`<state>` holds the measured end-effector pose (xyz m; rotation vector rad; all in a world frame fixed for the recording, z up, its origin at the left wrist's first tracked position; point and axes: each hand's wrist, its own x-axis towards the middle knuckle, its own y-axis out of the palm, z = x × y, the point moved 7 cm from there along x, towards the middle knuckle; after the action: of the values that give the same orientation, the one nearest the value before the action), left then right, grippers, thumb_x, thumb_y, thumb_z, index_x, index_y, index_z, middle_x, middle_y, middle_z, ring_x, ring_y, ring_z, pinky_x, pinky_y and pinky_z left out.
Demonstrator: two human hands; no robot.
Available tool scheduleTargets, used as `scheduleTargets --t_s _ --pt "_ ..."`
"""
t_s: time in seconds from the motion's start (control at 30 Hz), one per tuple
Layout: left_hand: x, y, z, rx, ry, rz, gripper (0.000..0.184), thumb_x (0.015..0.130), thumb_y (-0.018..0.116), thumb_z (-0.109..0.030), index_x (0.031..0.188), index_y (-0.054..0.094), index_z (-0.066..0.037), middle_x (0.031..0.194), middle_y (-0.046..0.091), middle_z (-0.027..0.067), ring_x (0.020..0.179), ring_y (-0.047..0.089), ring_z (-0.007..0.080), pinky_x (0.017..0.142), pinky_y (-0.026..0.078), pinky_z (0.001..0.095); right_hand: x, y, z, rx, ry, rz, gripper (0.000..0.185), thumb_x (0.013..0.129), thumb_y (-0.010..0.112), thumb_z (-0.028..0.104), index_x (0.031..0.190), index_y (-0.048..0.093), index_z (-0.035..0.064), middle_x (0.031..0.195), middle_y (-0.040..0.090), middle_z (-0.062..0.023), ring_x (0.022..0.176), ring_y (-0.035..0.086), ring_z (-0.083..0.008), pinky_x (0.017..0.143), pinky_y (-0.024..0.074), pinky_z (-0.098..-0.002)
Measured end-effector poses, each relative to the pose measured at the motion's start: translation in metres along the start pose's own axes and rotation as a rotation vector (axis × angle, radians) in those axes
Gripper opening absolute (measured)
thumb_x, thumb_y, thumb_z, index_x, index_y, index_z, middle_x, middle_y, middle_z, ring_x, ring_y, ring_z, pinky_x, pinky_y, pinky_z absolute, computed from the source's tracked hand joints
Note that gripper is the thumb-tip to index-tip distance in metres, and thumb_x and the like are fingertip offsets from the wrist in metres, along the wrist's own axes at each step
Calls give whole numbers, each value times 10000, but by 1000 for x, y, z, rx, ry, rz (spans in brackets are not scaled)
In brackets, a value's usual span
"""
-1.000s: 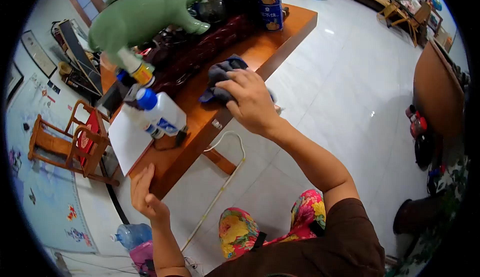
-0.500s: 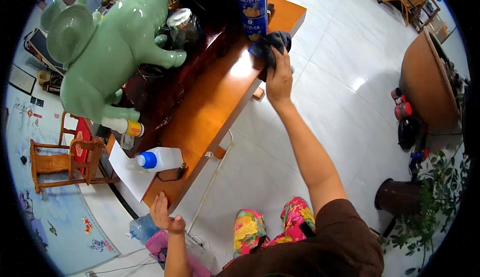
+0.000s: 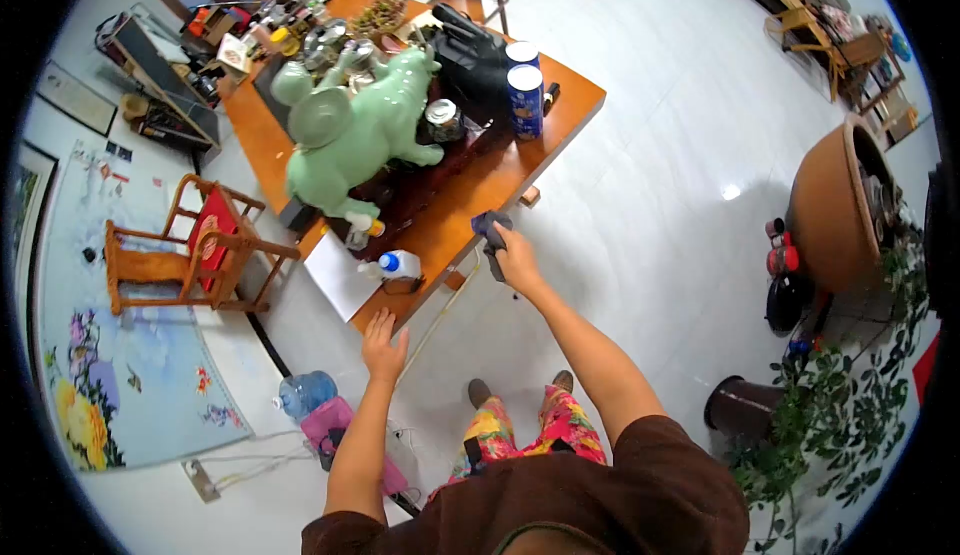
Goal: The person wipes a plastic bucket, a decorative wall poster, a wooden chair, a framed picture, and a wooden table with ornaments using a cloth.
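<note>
My right hand (image 3: 517,259) is closed around a dark cloth (image 3: 491,227), held at the long edge of the orange-brown wooden table (image 3: 462,202). Part of the cloth hangs down past that edge. My left hand (image 3: 383,351) has its fingers stretched out at the near corner of the table and holds nothing. Just beyond it are a white bottle with a blue cap (image 3: 402,266) and a white sheet of paper (image 3: 339,273). A green glazed animal figure (image 3: 350,145) stands farther back, beside a small white bottle with a yellow label (image 3: 366,225).
Two blue cans (image 3: 526,105), a lidded jar (image 3: 444,122) and a black container (image 3: 470,60) stand toward the far end. A wooden chair (image 3: 150,268) is at left, a water jug (image 3: 306,395) below it. Right are a large clay pot (image 3: 835,205) and a plant (image 3: 815,435).
My right hand has brought the cloth from beside the blue cans back along the table edge toward me. The view has drawn back, showing more of the table. My left hand stays near the corner.
</note>
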<state>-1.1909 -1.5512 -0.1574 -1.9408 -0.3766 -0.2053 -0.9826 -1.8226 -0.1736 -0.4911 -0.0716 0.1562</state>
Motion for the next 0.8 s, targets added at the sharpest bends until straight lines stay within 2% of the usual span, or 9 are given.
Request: scheduleTargets --t_s 0.07,0.23,0.37,0.43,0.5,0.57,0.63,0.7,0.8 --pt "1 -5 -1 35 -15 106 406 837 704 -291 1148 666 -33 1277 623 179 1219 550 369 1044 419 464 -22 -13 22 0 -43 78 551 763 545 -34 1307 560 46 1163 601 -254 1097 565 -424 973 450 -449" --pt "-4 -39 -35 141 -56 315 387 843 705 -278 1169 675 -73 1274 626 163 1238 532 354 1086 370 464 -87 -56 72 -68 -55 260 425 839 571 65 1262 524 61 1128 623 -239 1049 599 -424 906 473 -474" --pt "17 -94 -68 -63 -41 43 398 855 694 -270 1185 658 -49 1272 621 168 1235 530 351 1083 372 456 -122 -77 59 -26 64 257 383 894 577 137 1261 486 76 1082 653 -256 1011 622 -438 867 483 -489" --pt "51 -131 -79 -57 -164 -43 409 866 701 -255 1191 640 -14 1239 634 182 1186 555 376 1033 417 444 -128 -88 66 -99 146 249 386 920 576 194 1275 478 77 1072 655 -266 1005 622 -447 862 481 -492" --pt "94 -154 -68 -68 -100 -256 510 867 713 -284 1284 589 -19 1241 629 193 1200 549 377 1037 412 437 -128 -95 75 -70 143 209 405 920 580 209 1286 473 72 1086 649 -269 1014 618 -449 873 476 -487" --pt "151 -182 -68 -299 -229 -287 637 863 730 -329 1379 514 -23 1306 597 195 1253 531 340 1047 405 414 -121 -95 93 -13 92 190 423 920 579 219 1301 470 69 1104 639 -278 1029 612 -450 889 472 -482" --pt "204 -206 -75 -539 -316 -199 780 849 752 -364 1457 408 -17 1419 501 217 1319 479 313 1065 391 388 -111 -95 114 26 62 178 440 920 574 225 1317 466 69 1118 633 -278 1043 611 -441 905 469 -471" --pt "257 -198 -56 -684 -286 -139 909 828 774 -389 1509 301 -17 1494 403 235 1356 433 306 1080 378 384 -104 -98 131 44 58 171 455 918 565 225 1334 461 72 1127 630 -272 1057 613 -423 921 467 -453" --pt "326 -190 -31 -356 -103 -234 955 745 822 -420 1449 372 43 1372 533 197 1236 538 289 1011 434 393 -87 -94 142 148 115 127 461 899 538 188 1339 469 68 1127 635 -232 1064 618 -365 939 463 -417"
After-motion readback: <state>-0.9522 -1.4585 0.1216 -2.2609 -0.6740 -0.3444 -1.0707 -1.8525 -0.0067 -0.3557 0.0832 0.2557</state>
